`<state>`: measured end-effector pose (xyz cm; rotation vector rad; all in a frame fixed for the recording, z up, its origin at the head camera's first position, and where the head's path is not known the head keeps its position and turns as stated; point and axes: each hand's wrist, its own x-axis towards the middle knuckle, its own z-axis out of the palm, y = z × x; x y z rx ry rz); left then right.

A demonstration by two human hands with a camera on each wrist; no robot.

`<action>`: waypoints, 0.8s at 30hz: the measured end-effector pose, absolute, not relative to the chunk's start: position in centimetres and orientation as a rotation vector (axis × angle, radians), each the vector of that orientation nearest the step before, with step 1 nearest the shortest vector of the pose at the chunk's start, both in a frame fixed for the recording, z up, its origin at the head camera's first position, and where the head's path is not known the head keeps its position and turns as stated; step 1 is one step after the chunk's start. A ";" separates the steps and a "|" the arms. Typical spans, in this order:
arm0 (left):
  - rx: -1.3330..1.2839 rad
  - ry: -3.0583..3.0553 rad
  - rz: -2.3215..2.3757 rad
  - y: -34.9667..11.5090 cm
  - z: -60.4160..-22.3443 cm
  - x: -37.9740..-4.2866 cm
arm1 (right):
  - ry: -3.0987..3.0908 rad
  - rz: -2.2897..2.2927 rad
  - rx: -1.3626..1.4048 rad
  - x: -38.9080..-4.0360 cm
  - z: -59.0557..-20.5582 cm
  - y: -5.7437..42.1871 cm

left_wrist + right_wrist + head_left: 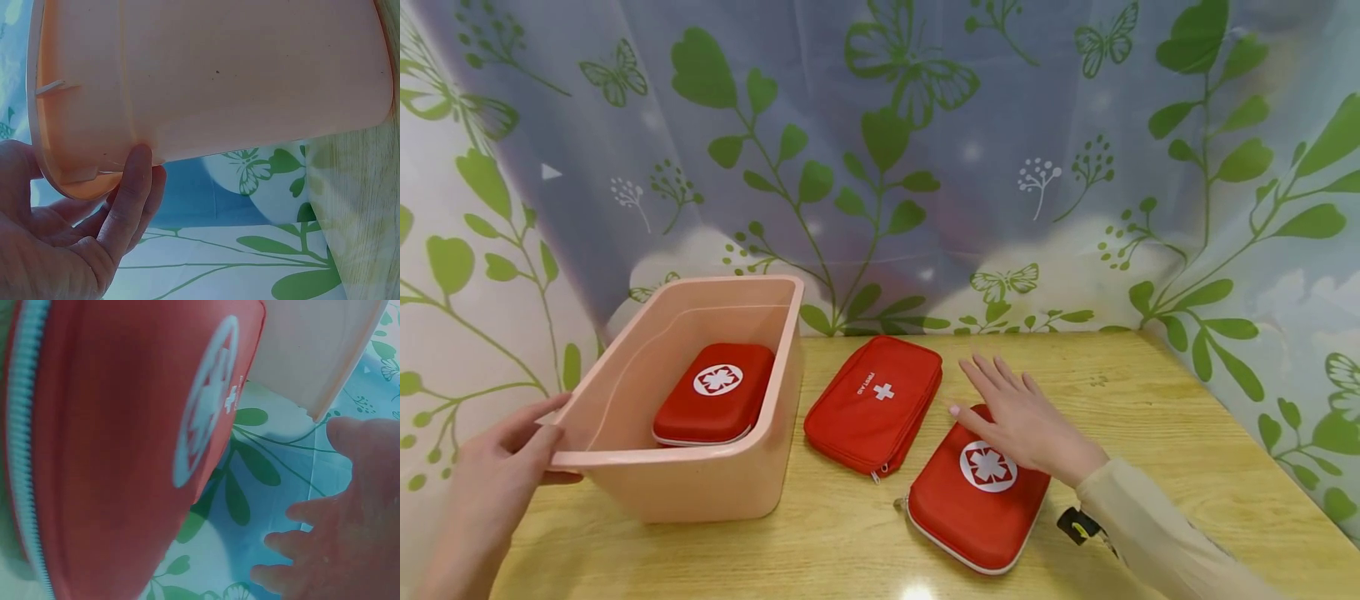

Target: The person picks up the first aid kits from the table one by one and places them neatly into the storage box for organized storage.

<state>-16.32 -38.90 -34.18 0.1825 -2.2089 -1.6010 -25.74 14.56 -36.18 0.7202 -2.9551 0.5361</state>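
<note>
My left hand (505, 467) grips the near-left rim corner of a pink plastic bin (715, 487), thumb on top and fingers beneath the lip; the left wrist view shows the fingers against the outer wall. Inside the bin lies a red hard-shell first aid case (718, 392) with a white round emblem. Over the far end of a second, similar case (981, 508) on the table, my right hand (1022, 417) is spread with fingers extended. In the right wrist view those fingers look apart from the case. A red soft first aid pouch (876, 404) lies between bin and case.
The wooden table (850, 542) carries everything. A curtain printed with leaves and butterflies (880, 167) hangs behind the table and along both sides. A small black tag with a yellow mark (1078, 526) hangs by the right sleeve.
</note>
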 end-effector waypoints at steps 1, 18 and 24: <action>0.180 -2.208 -1.604 -38.9 -34.2 -16.3 | -2.961 0.541 0.713 -25.6 -36.3 14.6; 0.191 -2.168 -1.650 -38.8 -34.0 -16.3 | -3.103 0.407 0.581 -23.3 -37.7 14.8; 0.186 -2.171 -1.648 -38.7 -34.1 -16.2 | -3.114 0.374 0.496 -23.0 -38.4 14.7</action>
